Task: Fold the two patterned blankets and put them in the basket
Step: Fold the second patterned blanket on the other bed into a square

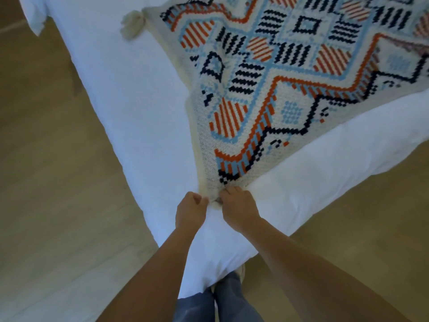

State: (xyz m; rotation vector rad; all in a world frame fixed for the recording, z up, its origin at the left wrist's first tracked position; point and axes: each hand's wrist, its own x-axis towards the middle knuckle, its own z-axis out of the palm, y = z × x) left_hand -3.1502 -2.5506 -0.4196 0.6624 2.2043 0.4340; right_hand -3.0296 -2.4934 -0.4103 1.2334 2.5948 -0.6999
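Soft, limp and fairly weighty by the look of the chunky knit: a patterned blanket point(290, 73) likely to sag and drape rather than hold a crease, and to drag a little on bedding. Spread over the bed point(120, 117), with its near corner drawn right to the bed's near corner. Pinched there by the left hand point(191, 210), fingers curled tight at the cream edging, and by the right hand point(239, 206) just beside it, fingers curled over the same corner. Best taken by corners and edges (a tassel point(131, 24) marks the far left corner), never by the middle. Underneath, plump white bedding, yielding and poor for sharp folds. All around, wooden floor point(46, 159); jeans point(197, 307) and a shoe point(241, 270) at the bottom edge. No second blanket or basket in view.
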